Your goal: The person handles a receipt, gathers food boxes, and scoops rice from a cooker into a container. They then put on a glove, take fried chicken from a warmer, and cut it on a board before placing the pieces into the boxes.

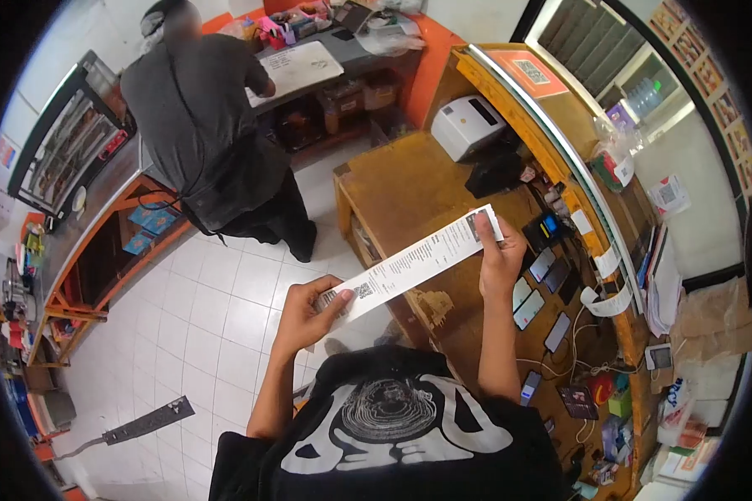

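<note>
The left hand (309,316) pinches one end of a long printed paper receipt (409,265), thumb on top beside its QR code; the right hand (501,255) grips the other end, thumb over a dark printed patch. The strip is stretched fairly flat between them, held in the air across the left edge of the wooden counter (393,175): its left end is over the floor, its right end over the counter top. A white label printer (468,128) sits toward the counter's far right corner, against the raised ledge (551,134). Several phones (528,310) lie beside the right forearm, among cables (572,355) that run toward the right edge. On the left, white floor tiles (192,334) give open room between the wooden counter and the curved left counter (92,225); a black strip with a cord (150,420) lies across them. Beyond, a person in a dark shirt (200,125) leans over the far counter (376,63), narrowing that passage.
</note>
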### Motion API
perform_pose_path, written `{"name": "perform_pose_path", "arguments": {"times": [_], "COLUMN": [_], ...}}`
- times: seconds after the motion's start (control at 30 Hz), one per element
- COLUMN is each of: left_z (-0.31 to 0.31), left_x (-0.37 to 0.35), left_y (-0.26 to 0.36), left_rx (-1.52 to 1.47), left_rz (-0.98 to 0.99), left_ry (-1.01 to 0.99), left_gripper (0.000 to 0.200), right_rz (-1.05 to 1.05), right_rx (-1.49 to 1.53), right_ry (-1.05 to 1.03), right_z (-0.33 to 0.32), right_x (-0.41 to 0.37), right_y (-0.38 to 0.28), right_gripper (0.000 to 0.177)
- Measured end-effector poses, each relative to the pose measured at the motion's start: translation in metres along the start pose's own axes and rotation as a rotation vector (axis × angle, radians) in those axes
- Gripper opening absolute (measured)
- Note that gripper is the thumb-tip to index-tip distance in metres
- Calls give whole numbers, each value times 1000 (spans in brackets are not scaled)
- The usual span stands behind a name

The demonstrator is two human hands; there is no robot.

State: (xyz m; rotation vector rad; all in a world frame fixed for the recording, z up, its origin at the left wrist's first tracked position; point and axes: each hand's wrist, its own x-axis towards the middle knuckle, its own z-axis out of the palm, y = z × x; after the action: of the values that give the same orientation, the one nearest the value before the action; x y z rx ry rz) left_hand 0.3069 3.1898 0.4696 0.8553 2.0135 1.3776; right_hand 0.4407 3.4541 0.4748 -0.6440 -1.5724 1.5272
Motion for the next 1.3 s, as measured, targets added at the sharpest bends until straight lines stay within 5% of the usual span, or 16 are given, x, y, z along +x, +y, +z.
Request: {"name": "perform_pose_path", "arguments": {"times": [1.3], "left_z": [20], "left_x": [-5], "left_y": [-9], "left_rx": [-126], "left_rz": [104], "left_ry": [30], "left_gripper": [25], "right_rz": [-207], "right_rx": [-78], "right_ry": [41], "right_z": [-31], "right_x": [-3], "right_y": [-27], "right_gripper": [19]}}
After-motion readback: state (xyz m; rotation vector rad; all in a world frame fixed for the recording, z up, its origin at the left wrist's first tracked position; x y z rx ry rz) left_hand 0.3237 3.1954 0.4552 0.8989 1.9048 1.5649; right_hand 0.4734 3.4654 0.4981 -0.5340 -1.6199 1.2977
